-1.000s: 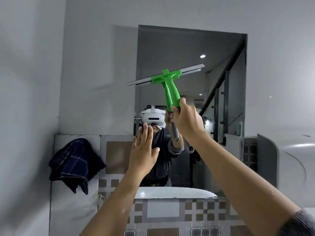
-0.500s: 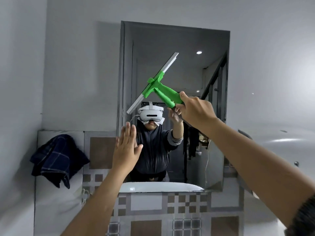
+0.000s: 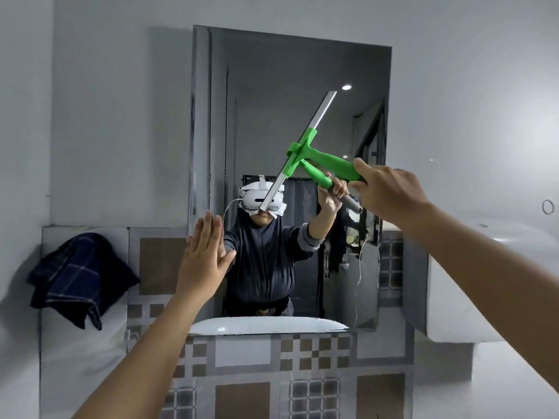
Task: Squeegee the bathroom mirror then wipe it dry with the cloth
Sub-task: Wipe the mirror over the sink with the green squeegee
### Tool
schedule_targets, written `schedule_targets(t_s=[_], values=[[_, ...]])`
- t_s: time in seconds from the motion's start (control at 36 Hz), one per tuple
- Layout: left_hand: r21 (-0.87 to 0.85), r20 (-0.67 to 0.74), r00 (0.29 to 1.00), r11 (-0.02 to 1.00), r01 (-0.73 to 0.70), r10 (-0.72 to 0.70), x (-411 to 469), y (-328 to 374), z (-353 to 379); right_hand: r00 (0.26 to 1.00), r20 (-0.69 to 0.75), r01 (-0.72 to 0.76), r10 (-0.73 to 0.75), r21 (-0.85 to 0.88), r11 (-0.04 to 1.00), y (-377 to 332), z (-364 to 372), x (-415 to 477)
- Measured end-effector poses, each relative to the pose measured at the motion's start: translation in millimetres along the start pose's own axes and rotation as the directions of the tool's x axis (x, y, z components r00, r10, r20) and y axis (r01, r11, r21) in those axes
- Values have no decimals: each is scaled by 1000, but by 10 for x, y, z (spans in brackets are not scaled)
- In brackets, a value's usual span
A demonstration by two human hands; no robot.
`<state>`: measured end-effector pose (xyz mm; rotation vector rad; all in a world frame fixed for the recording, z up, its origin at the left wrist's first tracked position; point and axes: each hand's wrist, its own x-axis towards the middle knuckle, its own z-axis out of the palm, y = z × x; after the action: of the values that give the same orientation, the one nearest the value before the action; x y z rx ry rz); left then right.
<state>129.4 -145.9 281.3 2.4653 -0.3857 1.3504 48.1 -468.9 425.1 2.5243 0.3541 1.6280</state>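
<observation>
A tall rectangular mirror (image 3: 302, 86) hangs on the grey wall ahead. My right hand (image 3: 388, 193) grips the green handle of a squeegee (image 3: 305, 151); its grey blade slants steeply from upper right to lower left across the middle of the glass. My left hand (image 3: 205, 258) is raised flat, fingers together and pointing up, at the mirror's lower left edge; whether it touches the glass I cannot tell. A dark blue checked cloth (image 3: 80, 275) hangs on the tiled wall to the left of the mirror, apart from both hands.
Patterned grey and brown tiles (image 3: 242, 397) cover the wall below the mirror. A white curved fixture (image 3: 472, 282) juts from the wall at the right. The mirror reflects a person and a white basin rim (image 3: 266, 325).
The squeegee blade has turned from nearly level to a steep slant and shifted toward the mirror's right half. The view has swung so the mirror sits further right. My left hand stays raised.
</observation>
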Motion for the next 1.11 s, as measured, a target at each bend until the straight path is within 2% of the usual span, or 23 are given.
schedule_targets(t_s=[0.22,0.39,0.67,0.94,1.11], values=[[19,8,1000,1000,19,-19,53,-72,-2,994,18,-111,111,16,994,90,106,-207],[67,3,999,997,38,-38,85,-55,1,978,27,-208,207,78,975,-29,195,-338],[49,-16,999,998,33,-32,64,6,-58,939,60,-344,339,170,923,-136,415,-626],[59,-10,1000,998,27,-26,65,7,-63,879,126,-476,459,231,848,-319,475,-888],[36,4,1000,999,29,-29,59,18,-70,821,156,-566,548,340,751,-617,534,-982]])
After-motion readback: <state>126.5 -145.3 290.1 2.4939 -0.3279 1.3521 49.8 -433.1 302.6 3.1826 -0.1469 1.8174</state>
